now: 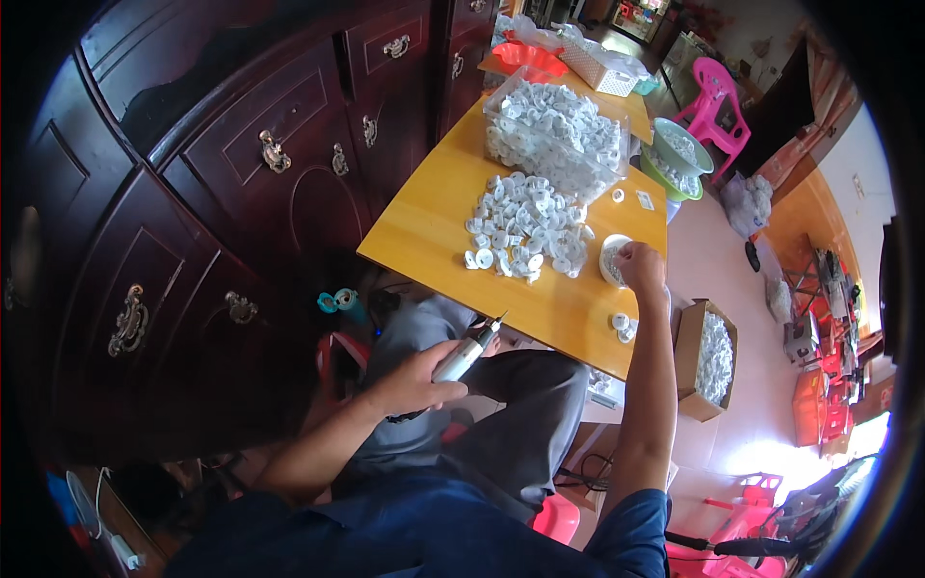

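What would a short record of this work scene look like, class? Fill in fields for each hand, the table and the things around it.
left hand: left hand holds a pen-shaped power tool over the lap, tip pointing up
right hand: right hand reaches into a small white bowl
table: yellow wooden table
on table: loose pile of white parts; clear bin full of the same parts
floor: cardboard box of white parts
left side: dark wooden cabinet
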The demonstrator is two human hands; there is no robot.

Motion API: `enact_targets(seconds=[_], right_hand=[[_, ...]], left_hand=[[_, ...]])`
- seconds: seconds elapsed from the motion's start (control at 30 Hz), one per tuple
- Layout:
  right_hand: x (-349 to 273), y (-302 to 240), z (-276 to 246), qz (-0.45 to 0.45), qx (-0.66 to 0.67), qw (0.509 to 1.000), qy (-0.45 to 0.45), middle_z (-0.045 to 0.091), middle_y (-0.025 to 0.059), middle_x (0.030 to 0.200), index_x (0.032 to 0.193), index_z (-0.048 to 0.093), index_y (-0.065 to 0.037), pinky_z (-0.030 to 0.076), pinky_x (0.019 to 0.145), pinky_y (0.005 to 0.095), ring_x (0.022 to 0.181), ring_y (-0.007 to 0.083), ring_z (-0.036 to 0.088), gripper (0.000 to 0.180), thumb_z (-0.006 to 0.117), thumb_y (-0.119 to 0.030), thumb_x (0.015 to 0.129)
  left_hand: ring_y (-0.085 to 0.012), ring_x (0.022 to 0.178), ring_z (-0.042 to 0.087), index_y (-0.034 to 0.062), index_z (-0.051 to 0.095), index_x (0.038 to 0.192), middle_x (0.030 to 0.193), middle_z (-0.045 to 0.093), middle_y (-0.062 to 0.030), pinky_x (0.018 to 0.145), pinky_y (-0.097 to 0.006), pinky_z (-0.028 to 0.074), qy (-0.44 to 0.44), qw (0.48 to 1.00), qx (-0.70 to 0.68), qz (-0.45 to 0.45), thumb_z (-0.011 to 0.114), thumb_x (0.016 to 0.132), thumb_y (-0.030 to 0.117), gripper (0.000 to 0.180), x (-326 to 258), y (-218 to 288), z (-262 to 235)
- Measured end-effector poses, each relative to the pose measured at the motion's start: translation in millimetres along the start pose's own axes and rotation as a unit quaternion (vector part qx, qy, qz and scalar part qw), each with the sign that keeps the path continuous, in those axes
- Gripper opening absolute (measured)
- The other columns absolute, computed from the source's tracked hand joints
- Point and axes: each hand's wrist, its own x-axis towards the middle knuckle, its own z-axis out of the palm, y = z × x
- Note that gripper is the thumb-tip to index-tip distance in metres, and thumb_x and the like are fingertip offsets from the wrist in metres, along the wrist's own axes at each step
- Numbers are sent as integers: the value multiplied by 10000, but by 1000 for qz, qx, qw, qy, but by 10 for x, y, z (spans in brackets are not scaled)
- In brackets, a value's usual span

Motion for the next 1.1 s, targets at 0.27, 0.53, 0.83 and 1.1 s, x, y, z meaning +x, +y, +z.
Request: enact_targets(seconds=[0.27, 0.53, 0.83, 1.1], right_hand=[[158, 91, 251, 24, -74, 996, -51, 743, 127, 929, 867, 763, -142, 558, 786, 436, 886, 322, 711, 164, 733, -235, 736], [68, 33, 144, -2, 32, 999, -12, 741, 141, 939, 856, 743, -118, 561, 782, 440, 861, 322, 713, 151, 633, -194, 785], [-422, -392, 93, 5, 619, 785, 14, 595, -2, 732, 973, 666, -32, 409, 507, 228, 591, 87, 553, 157, 640, -48, 819], [-1260, -895, 380, -5, 658, 733, -173, 712, 46, 923, 1013, 688, -34, 545, 665, 251, 765, 117, 668, 101, 693, -96, 935]], left_hand=[[-65, 638, 548, -2, 408, 1450, 904, 584, -24, 588, -228, 472, 5, 1000, 0, -5, 690, 879, 83, 643, -5, -54, -30], [-64, 639, 549, 7, 405, 1458, 902, 580, -19, 582, -229, 472, 4, 1000, 10, -1, 691, 877, 74, 651, -11, -78, -37], [-70, 647, 550, 15, 381, 1479, 895, 583, -25, 582, -234, 469, -4, 1000, 15, 4, 690, 884, 81, 674, -34, -98, 0], [-70, 680, 552, 45, 359, 1498, 979, 582, -29, 608, -244, 485, -10, 998, 17, 65, 690, 895, 84, 689, -17, -169, 32]])
